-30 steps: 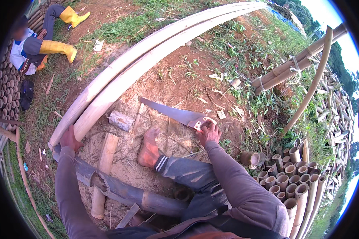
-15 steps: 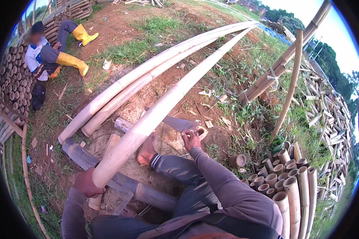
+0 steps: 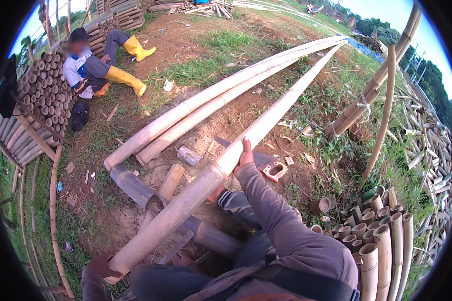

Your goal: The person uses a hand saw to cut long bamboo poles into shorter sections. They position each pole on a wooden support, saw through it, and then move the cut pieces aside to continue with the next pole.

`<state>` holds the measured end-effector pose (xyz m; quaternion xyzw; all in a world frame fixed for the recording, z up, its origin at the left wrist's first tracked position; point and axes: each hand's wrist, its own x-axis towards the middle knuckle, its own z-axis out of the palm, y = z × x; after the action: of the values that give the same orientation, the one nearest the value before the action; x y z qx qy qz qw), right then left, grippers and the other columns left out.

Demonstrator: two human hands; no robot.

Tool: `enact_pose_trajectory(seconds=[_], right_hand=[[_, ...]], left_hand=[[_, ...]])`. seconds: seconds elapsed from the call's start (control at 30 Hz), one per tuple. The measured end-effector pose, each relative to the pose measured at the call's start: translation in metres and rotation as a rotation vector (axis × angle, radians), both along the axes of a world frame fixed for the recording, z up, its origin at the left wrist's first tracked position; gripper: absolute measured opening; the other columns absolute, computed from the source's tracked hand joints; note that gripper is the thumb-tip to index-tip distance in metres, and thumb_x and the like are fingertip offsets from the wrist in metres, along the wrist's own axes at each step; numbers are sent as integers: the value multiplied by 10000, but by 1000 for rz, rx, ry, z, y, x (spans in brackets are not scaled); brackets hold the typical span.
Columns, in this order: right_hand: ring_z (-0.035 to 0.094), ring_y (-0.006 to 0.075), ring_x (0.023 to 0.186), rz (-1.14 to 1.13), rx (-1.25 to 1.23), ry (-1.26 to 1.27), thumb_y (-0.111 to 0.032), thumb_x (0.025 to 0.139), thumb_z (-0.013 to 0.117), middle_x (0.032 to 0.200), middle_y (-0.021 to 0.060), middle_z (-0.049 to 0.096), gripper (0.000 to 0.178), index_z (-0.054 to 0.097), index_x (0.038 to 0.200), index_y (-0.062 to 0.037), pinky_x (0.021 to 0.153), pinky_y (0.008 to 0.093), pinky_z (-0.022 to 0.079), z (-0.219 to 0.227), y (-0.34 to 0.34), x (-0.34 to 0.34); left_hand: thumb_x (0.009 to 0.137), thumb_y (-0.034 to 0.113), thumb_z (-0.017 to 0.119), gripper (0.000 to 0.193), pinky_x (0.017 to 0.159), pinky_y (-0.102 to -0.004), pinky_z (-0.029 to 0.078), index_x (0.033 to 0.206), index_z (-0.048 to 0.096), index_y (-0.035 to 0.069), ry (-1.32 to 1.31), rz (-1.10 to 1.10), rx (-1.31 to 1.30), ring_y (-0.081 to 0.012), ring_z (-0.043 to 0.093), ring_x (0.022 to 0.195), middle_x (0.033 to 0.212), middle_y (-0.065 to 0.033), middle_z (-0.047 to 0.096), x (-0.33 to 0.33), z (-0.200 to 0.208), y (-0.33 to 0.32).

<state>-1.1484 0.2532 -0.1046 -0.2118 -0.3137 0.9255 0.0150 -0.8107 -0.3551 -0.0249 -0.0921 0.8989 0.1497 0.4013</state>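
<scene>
Bamboo pole (image 3: 221,165) butt end in left hand (image 3: 103,265), right hand (image 3: 245,155) steadying midway up
</scene>
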Motion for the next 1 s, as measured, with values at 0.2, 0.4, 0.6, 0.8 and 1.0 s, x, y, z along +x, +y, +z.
enact_pose_trajectory(seconds=[0.2,0.4,0.6,0.8,1.0], right_hand=[[564,386,1329,322,-21,-90,-633,959,675,1474,162,548,897,343,1579,-76,1167,562,425,22,-148,121],[643,223,1130,1052,145,19,-534,934,755,1273,55,635,691,513,1447,-139,905,449,521,-1,-255,212],[659,324,1240,674,405,-229,-571,1034,563,1374,209,658,733,531,1475,15,1098,492,493,-35,-76,138],[358,427,1533,76,3,58,-777,903,616,1663,273,313,1174,148,1669,-21,1254,627,301,1,101,-19],[594,423,1311,279,221,23,-627,937,641,1418,174,624,744,527,1483,-134,1141,674,431,15,-73,25]], left_hand=[[763,638,857,1062,1197,-441,415,1510,501,-28,401,-228,415,-376,545,1413,1508,-261,561,-226,75,210],[619,560,936,1174,1101,-424,496,1519,439,-8,248,-317,360,-384,650,1271,1360,-292,647,-274,63,311],[539,290,972,986,1018,-432,542,1403,554,65,325,-123,281,-397,704,1152,1223,-202,727,-159,42,135],[551,157,932,794,916,-512,564,1260,577,121,253,-17,-159,-437,717,1049,1027,-180,760,-10,53,18],[630,162,892,953,1197,-520,385,1492,486,183,396,234,-674,-368,491,1437,1507,-151,551,135,1,-63]])
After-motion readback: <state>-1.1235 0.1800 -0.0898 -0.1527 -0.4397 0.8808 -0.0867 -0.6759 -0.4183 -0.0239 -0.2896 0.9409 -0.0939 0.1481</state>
